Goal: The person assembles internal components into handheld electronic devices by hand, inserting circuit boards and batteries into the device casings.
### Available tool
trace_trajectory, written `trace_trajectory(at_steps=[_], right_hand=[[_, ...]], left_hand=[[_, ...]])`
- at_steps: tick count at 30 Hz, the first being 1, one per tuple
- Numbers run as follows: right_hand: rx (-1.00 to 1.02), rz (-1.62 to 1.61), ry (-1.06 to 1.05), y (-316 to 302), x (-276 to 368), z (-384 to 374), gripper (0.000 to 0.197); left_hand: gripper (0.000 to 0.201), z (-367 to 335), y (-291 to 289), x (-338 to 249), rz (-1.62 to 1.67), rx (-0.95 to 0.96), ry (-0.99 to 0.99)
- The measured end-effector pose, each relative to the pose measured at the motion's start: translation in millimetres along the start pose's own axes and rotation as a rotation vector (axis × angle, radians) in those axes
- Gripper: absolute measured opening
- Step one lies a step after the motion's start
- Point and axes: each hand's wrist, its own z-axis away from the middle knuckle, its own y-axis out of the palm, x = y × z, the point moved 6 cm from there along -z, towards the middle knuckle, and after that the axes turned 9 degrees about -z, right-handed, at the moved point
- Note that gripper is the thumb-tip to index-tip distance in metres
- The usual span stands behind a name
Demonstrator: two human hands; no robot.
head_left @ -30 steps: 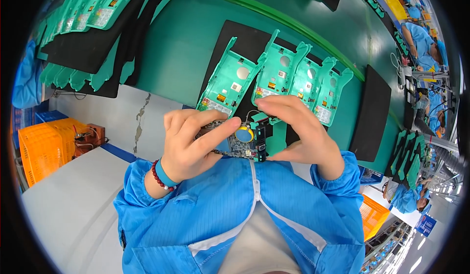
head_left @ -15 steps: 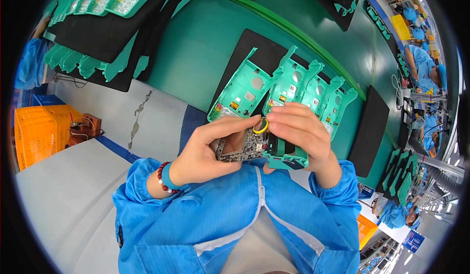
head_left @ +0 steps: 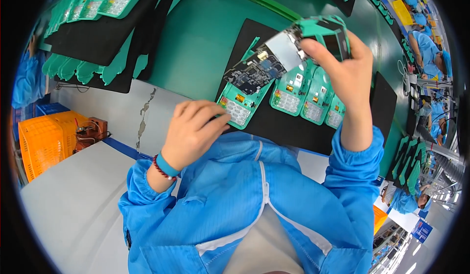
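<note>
Upper right, the right hand (head_left: 348, 71) grips a circuit board (head_left: 257, 71) slanting lower-left toward the relaxed, seemingly empty left hand (head_left: 193, 133).

From afar I watch through the left fisheye on the wearer's head, facing steeply down, close over the left hand (head_left: 196, 133) and right hand (head_left: 351, 76); the blue jacket (head_left: 225, 195) fills six o'clock, the green bench (head_left: 196, 44) stretches toward twelve.
</note>
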Motion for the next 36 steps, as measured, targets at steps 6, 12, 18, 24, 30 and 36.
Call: trace_trajectory(at_steps=[6,12,18,24,30,36], right_hand=[[0.197,0.139,-0.078,26,-1,-13,0.039],[0.326,0.362,-0.023,33,-5,-19,0.051],[0.392,0.411,-0.144,42,-4,-17,0.051],[0.319,0.526,-0.464,47,-22,-19,0.059],[0.508,0.354,-0.168,61,-46,-38,0.067],[0.426,0.558,-0.170,61,-58,-44,0.069]], left_hand=[[0.031,3,14,-15,0.018,-0.124,-0.012],[0.032,3,23,-23,-0.008,-0.257,-0.044],[0.030,-2,27,-21,-0.020,-0.274,-0.103],[0.040,-11,24,-21,-0.058,-0.211,-0.125],[0.043,-13,30,-18,-0.006,-0.058,-0.128],[0.043,-18,32,-16,0.032,0.004,-0.123]])
